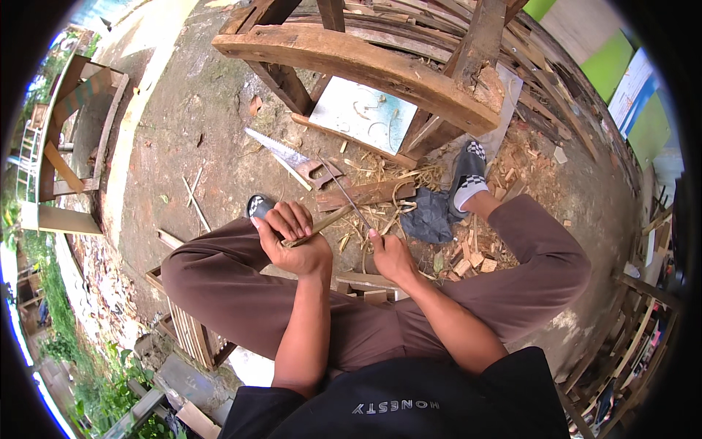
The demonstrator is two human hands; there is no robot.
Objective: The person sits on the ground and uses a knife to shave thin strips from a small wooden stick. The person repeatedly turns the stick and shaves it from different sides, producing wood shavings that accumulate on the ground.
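My left hand (298,245) is closed around a thin pale strip of wood or bamboo (333,219), which points forward and right from my fist. In my right hand (393,257) I grip a knife (344,189) by its handle, mostly hidden by my fingers. Its long thin blade slants forward and left, crossing the far end of the strip. Whether the blade touches the strip I cannot tell. Just beyond, a hand saw (292,159) lies on the ground beside a reddish-brown wood block (365,194). Thin curled shavings (357,238) are scattered below the knife.
A heavy wooden bench (358,64) stands ahead, with a pale board (363,113) beneath it. Dark crumpled plastic (428,216) lies near my right foot, among wood chips (479,256). Stacked planks (545,80) line the far right. A wooden frame (110,139) stands far left.
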